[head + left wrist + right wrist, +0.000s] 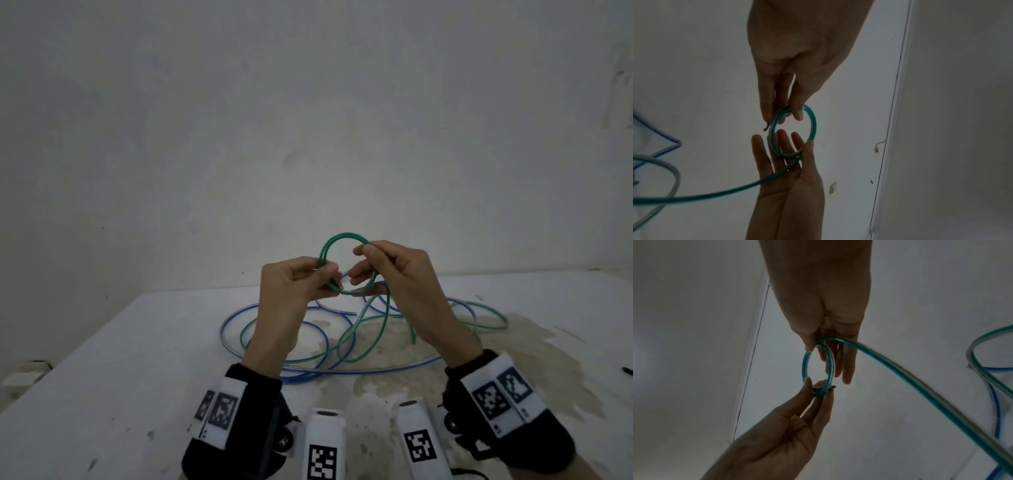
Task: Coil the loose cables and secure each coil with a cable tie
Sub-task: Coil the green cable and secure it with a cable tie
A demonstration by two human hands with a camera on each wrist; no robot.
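A green cable is being wound into a small coil (325, 250) held up above the white table (137, 359). My left hand (330, 277) pinches the coil's lower left side, where the stripped cable end sticks out. My right hand (363, 260) grips the coil's right side between thumb and fingers. In the left wrist view the coil (813, 123) sits between my left hand (783, 116) above and my right hand (797, 142) below. In the right wrist view my right hand (824, 356) holds the coil (804, 365), and the green cable's loose length (900, 373) runs off it.
The loose green cable (486, 310) lies in wide loops on the table, tangled over a blue cable (222, 329). A small dark item (627, 370) lies at the table's right edge. A pale wall stands close behind the table.
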